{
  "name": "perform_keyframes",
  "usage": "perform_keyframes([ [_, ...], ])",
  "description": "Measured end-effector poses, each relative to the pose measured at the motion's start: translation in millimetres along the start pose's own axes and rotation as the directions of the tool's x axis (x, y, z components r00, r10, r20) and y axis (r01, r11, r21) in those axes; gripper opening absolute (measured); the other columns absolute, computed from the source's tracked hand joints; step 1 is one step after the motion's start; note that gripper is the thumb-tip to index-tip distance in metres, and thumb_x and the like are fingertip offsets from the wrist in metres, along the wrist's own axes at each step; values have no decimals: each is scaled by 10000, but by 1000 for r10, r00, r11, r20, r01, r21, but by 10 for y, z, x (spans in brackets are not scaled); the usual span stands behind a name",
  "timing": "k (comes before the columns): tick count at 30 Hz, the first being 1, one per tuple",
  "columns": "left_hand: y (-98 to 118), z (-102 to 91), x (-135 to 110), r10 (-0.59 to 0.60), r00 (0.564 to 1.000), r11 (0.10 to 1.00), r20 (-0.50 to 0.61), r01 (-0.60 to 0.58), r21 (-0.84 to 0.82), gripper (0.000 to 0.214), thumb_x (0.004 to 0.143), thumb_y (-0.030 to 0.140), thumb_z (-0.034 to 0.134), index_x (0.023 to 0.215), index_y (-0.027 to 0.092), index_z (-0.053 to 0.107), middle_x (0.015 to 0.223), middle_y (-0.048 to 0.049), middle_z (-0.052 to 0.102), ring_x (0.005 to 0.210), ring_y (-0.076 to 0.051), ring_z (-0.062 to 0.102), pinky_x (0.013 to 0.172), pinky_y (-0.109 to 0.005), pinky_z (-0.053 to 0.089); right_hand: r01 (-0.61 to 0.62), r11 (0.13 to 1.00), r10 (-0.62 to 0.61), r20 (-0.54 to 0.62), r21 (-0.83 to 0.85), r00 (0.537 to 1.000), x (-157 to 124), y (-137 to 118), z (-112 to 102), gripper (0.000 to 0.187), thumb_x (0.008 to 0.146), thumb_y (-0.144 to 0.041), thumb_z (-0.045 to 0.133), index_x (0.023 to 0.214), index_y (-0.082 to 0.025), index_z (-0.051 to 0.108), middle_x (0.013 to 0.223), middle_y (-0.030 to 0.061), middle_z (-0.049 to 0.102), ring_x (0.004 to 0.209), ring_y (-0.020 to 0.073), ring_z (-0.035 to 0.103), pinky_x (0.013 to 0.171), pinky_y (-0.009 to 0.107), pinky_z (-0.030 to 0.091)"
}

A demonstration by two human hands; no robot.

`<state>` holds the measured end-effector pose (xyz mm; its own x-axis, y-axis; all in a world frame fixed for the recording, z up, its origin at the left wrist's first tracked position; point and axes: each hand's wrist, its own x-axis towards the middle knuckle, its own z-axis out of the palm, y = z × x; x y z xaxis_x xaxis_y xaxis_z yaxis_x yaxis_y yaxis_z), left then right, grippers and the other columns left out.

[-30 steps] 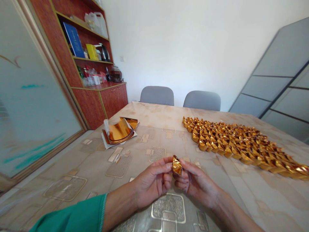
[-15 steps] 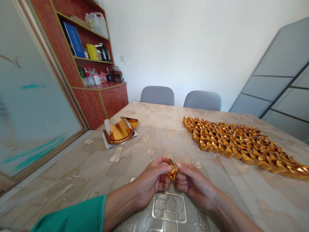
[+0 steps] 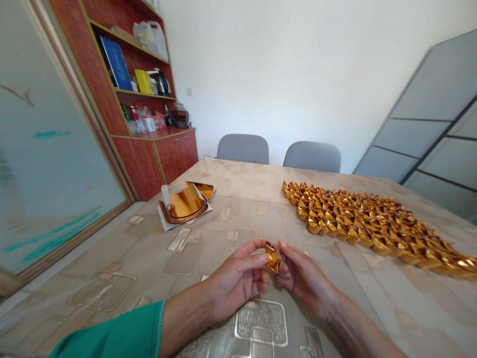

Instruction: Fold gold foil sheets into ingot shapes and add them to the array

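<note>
Both my hands are raised just above the table, close together. My left hand (image 3: 236, 279) and my right hand (image 3: 302, 274) pinch a small folded piece of gold foil (image 3: 273, 257) between their fingertips. Part of the foil is hidden by my fingers. Farther off to the right lies a wide spread of several folded gold foil pieces (image 3: 372, 228), out of reach of my fingers. A stack of curling gold foil sheets on white paper (image 3: 185, 204) lies ahead to the left.
The table has a beige patterned cover (image 3: 186, 256). Beyond it stand two grey chairs (image 3: 243, 149) (image 3: 312, 156) and a red-brown wooden cabinet (image 3: 149, 164) holding bottles and a kettle. A glass door (image 3: 55, 149) is on the left, a grey panel (image 3: 428, 124) on the right.
The foil piece has shifted slightly right and turned between my fingers. My fingers have changed their grip on it a little, and the camera has barely moved.
</note>
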<state>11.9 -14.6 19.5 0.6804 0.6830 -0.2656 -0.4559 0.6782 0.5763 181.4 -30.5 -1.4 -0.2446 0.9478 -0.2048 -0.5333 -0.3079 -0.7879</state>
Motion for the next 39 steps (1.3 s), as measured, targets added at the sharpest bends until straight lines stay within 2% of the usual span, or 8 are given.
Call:
perform_keyframes([
  [5,-14,8,22,151,984,987,-94,-156,-49,344,754,60,753,996,177,537,801,5,651,593,-69,626,589,-164,533,295,900,-311,1,-320,950,-75,-51,49,219,875,-430,646,973,-235,635,856,6,577,731,150,513,643,261,438],
  [11,-37,11,25,255,957,965,-140,-261,-27,447,755,58,763,1110,206,535,903,-12,680,645,-68,647,651,-180,556,544,469,-511,289,-695,810,-164,-66,114,327,912,-295,602,1225,-299,506,1187,48,571,1041,216,547,845,340,474],
  [14,-39,3,19,290,954,956,-77,-286,60,472,745,92,785,1154,187,569,941,-34,689,739,-100,674,698,-200,560,600,343,-538,373,-722,756,-158,-75,132,270,895,-229,628,1143,-287,537,1185,47,577,1035,206,566,809,318,490],
  [18,-42,-42,42,295,955,942,-30,-286,175,407,733,150,809,1097,157,627,976,-42,694,727,-104,676,675,-197,543,594,345,-541,363,-727,758,-164,-117,122,143,945,-233,559,1086,-259,561,1076,43,615,988,192,597,819,318,495],
  [25,-92,-81,80,266,960,942,-87,-240,235,418,720,179,824,1071,160,598,889,-25,696,651,-75,647,640,-184,510,495,276,-496,319,-824,808,-152,-118,74,97,962,-261,553,1054,-236,573,958,17,664,866,170,631,776,302,489],
  [32,-110,-124,103,260,962,948,-84,-237,214,435,714,179,827,1068,170,573,868,-19,693,661,-80,650,641,-189,512,514,344,-490,317,-786,812,-133,-107,79,108,945,-247,576,1051,-236,585,961,14,674,871,165,648,773,293,502],
  [36,-105,-129,105,285,954,941,-94,-259,219,439,693,186,844,1043,157,580,836,-24,703,655,-85,657,649,-187,517,543,322,-479,362,-775,800,-124,-113,76,84,937,-227,581,1019,-230,600,966,22,675,896,169,642,794,295,501],
  [39,-98,-121,109,283,954,940,-97,-257,223,436,676,187,858,1018,144,592,806,-26,705,640,-87,657,638,-184,520,520,364,-452,341,-773,824,-122,-109,76,55,941,-240,579,990,-231,603,931,16,674,858,165,641,767,289,501],
])
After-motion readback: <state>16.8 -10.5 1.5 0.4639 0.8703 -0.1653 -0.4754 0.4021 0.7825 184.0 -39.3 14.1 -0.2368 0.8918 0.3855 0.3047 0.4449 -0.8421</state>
